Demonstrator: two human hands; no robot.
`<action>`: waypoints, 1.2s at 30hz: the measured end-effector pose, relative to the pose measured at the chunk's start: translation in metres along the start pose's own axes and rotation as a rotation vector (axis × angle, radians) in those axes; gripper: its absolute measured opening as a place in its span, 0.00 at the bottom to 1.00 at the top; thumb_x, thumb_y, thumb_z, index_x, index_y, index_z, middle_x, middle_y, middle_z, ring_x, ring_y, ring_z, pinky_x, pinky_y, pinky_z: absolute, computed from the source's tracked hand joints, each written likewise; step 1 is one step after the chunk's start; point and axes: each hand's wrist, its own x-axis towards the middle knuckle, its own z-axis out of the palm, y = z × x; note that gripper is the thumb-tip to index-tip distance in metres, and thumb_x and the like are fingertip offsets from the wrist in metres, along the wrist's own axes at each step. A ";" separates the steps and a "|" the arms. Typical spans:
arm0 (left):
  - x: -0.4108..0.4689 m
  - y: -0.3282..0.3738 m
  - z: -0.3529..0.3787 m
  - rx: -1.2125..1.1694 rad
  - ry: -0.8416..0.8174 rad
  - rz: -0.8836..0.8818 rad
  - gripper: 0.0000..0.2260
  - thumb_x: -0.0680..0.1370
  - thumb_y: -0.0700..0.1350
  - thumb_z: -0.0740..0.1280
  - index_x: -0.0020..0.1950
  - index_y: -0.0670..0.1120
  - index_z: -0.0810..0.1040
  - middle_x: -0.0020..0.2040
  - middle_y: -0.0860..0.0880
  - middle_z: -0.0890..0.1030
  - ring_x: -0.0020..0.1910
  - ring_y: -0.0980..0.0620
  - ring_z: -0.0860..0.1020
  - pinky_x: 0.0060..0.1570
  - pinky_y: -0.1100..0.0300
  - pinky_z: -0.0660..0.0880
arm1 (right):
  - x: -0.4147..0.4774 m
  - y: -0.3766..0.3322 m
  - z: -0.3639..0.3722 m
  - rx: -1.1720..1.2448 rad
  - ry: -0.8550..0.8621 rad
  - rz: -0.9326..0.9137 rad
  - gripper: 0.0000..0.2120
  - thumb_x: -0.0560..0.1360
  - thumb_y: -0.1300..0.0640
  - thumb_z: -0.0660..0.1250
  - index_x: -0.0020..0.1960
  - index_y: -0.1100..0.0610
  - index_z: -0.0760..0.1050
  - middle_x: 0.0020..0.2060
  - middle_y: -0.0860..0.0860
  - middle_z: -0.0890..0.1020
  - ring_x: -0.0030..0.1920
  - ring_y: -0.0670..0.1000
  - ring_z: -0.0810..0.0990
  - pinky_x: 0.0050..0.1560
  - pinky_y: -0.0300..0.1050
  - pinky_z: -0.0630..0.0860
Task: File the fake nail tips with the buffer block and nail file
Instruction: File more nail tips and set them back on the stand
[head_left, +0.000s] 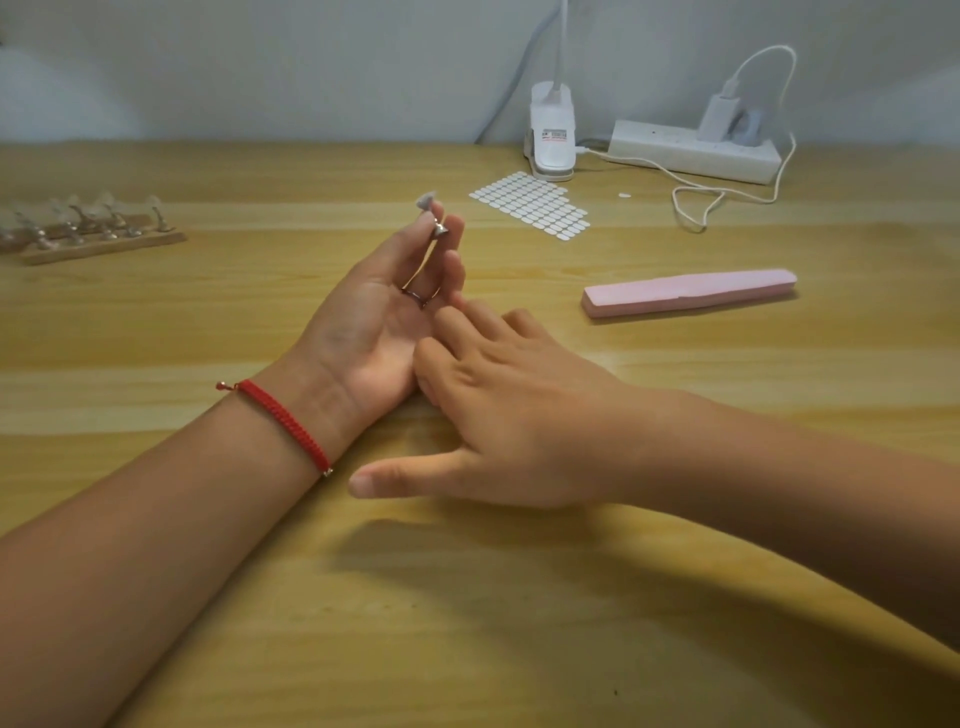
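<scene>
My left hand (384, 306), palm up at the table's middle, pinches a small metal nail stand (435, 228) between its fingertips. A clear fake nail tip (426, 200) sits on top of that stand. My right hand (509, 410) lies palm down just right of the left one, fingers straight and spread, thumb pointing left; its fingertips touch the left hand's fingers. It holds nothing. The pink buffer block (691, 292) lies flat on the table to the right, apart from both hands.
A wooden holder (104, 244) with several more stands and nail tips sits at the far left. A sheet of white adhesive tabs (530, 205) lies behind the hands. A white lamp base (553, 132), power strip (691, 150) and white cable (727, 195) are at the back right.
</scene>
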 end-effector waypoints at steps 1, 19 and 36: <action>0.000 0.000 0.000 0.001 0.001 0.002 0.05 0.79 0.45 0.64 0.45 0.52 0.79 0.42 0.56 0.81 0.36 0.60 0.76 0.40 0.68 0.72 | 0.000 0.000 0.000 -0.002 0.001 0.002 0.30 0.73 0.24 0.53 0.45 0.53 0.60 0.48 0.49 0.63 0.51 0.47 0.55 0.59 0.50 0.61; -0.002 0.002 -0.002 -0.080 0.025 -0.012 0.05 0.78 0.45 0.64 0.45 0.53 0.78 0.42 0.57 0.81 0.36 0.61 0.74 0.43 0.68 0.69 | 0.001 0.001 -0.003 0.113 -0.104 0.052 0.26 0.76 0.28 0.54 0.47 0.53 0.61 0.51 0.48 0.58 0.64 0.47 0.55 0.71 0.63 0.55; -0.002 0.000 -0.001 -0.041 0.011 -0.043 0.05 0.70 0.43 0.69 0.44 0.51 0.81 0.42 0.54 0.81 0.37 0.59 0.75 0.36 0.66 0.73 | -0.111 0.103 -0.045 0.340 0.052 0.351 0.22 0.62 0.29 0.65 0.52 0.35 0.76 0.47 0.32 0.79 0.47 0.39 0.80 0.48 0.46 0.79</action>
